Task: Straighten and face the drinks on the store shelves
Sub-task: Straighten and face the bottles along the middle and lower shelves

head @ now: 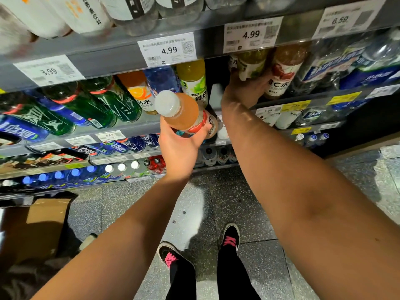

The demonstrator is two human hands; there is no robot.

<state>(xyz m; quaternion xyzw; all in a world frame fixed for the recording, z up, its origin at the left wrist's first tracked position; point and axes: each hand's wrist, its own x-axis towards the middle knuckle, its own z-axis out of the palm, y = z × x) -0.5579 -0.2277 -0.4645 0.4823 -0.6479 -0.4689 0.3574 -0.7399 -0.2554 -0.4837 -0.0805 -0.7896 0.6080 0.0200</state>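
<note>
- At the middle shelf, head view: the left hand (179, 146) grips a peach-coloured bottle (184, 113) round its lower body, fingers curled about it, white cap tilted toward the camera. The bottle is off the shelf, held just in front of the shelf edge.
- Further right on the same shelf, the right hand (244, 89) reaches in under the price rail (166, 49). Its fingers wrap the base of a green-labelled bottle (252, 63) standing beside a red-labelled bottle (283, 72).
- Between the two hands a dark gap (216, 72) shows in the row, right of the lime-labelled bottle (194, 81).
- Judgement: the step in hand is regrouping this row, one bottle withdrawn while its neighbours are shifted.
- Next move calls for setting the held bottle upright, label turned outward, into the gap without knocking its neighbours.
- Near left, a cardboard box (43, 226) sits on the floor.
</note>
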